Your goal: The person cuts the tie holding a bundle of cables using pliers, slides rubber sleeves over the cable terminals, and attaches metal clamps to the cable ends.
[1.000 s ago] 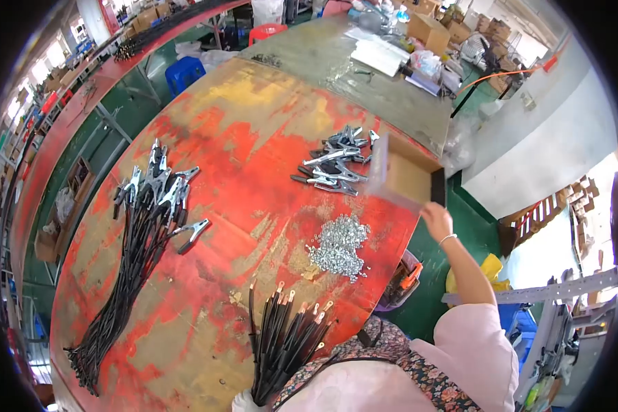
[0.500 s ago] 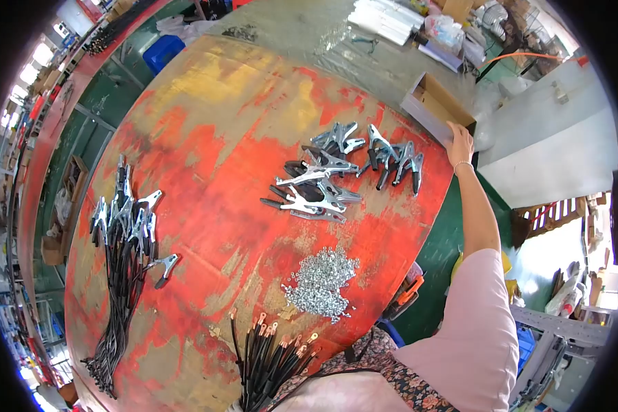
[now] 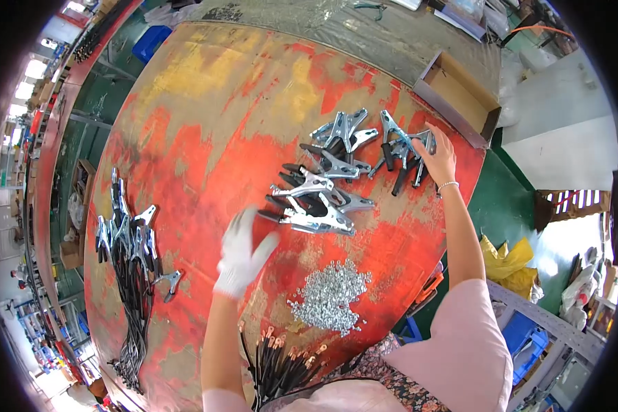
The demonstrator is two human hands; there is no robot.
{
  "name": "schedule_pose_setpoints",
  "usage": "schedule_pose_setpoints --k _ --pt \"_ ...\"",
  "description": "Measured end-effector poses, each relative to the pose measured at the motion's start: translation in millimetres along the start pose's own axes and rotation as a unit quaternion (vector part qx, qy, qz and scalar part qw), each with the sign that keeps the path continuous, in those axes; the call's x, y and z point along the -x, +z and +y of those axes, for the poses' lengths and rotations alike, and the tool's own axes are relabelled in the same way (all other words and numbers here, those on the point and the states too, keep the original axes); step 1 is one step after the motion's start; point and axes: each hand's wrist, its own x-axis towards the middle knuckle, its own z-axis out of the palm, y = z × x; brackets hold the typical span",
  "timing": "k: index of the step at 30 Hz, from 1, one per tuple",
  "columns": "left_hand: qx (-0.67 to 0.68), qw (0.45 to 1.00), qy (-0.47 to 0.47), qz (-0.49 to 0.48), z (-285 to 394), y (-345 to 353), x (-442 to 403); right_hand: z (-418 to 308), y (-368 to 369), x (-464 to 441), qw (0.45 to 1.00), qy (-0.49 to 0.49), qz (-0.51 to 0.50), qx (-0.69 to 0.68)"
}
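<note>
My left hand (image 3: 242,255), in a white knitted glove, hovers over the table, thumb apart from the fingers and nothing in it. It is slightly blurred, just left of a pile of metal spring clamps (image 3: 319,206) with black handles. My bare right hand (image 3: 439,158) reaches to the clamps (image 3: 405,147) at the pile's right side. Its thumb and fingers are spread around one clamp's jaws; whether they touch it is unclear. Below the pile lies a heap of small shiny nuts (image 3: 331,295). Black cables (image 3: 281,364) with copper ring lugs rest at the near edge.
On the left of the worn red table (image 3: 206,178) lies a bundle of black cables (image 3: 132,302) with clamps attached. An open cardboard box (image 3: 456,103) stands at the far right edge. Beyond the far edge is a grey-covered surface (image 3: 288,17) with pliers (image 3: 369,8).
My right hand has left the cardboard box and come down to the right-hand clamps. My gloved left hand has risen into view beside the pile. The camera view has shifted.
</note>
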Motion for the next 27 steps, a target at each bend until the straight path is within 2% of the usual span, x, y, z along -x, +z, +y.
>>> schedule_pose_setpoints --k 1,3,5,6,9,10,13,14,16,18,20,22,23,27 --pt "0.079 0.997 -0.013 -0.013 19.4 5.4 -38.3 -4.5 -0.2 1.5 1.000 0.012 -0.003 0.015" --pt "0.058 0.995 0.074 0.014 11.7 37.7 -107.4 -8.1 -1.7 1.6 1.000 0.004 0.001 0.008" --pt "0.051 0.992 0.097 -0.066 44.9 34.2 -166.7 -5.7 1.2 1.5 1.000 -0.010 0.003 0.000" --pt "-0.014 0.991 0.133 -0.025 32.0 60.4 -189.9 -6.7 0.4 1.5 1.000 -0.003 0.004 0.001" --pt "-0.013 0.989 0.142 -0.046 37.3 92.6 -217.8 -6.6 1.5 3.4 0.999 -0.034 0.017 -0.020" --pt "-0.014 0.988 0.139 -0.059 39.9 92.4 -218.3 -8.7 1.1 6.6 0.999 -0.027 0.011 -0.018" --pt "-0.013 0.991 0.113 -0.064 45.6 90.8 -201.7 -26.0 6.6 21.5 0.993 -0.111 -0.003 -0.050" --pt "-0.012 0.994 0.095 -0.051 46.2 91.8 -192.4 -30.9 10.6 29.6 0.989 -0.111 -0.025 -0.091" --pt "-0.004 0.996 0.073 -0.052 44.6 92.1 -173.2 -42.6 7.6 47.3 0.990 -0.109 -0.028 -0.088" --pt "-0.016 0.996 0.087 -0.009 34.3 97.5 -151.6 -44.2 6.3 61.2 0.988 -0.120 -0.036 -0.091" --pt "0.039 0.996 0.048 -0.064 42.0 84.7 -131.6 -47.7 6.9 73.3 0.986 -0.128 -0.043 -0.095" --pt "0.032 0.997 0.033 -0.065 43.8 79.8 -113.2 -50.4 4.4 83.3 0.983 -0.146 -0.072 -0.080" --pt "0.026 0.998 0.039 -0.034 40.4 82.5 -103.6 -52.0 4.5 88.3 0.982 -0.147 -0.076 -0.091" --pt "0.046 0.999 0.014 -0.010 32.5 82.0 -79.0 -57.2 4.3 102.4 0.978 -0.159 -0.104 -0.084"
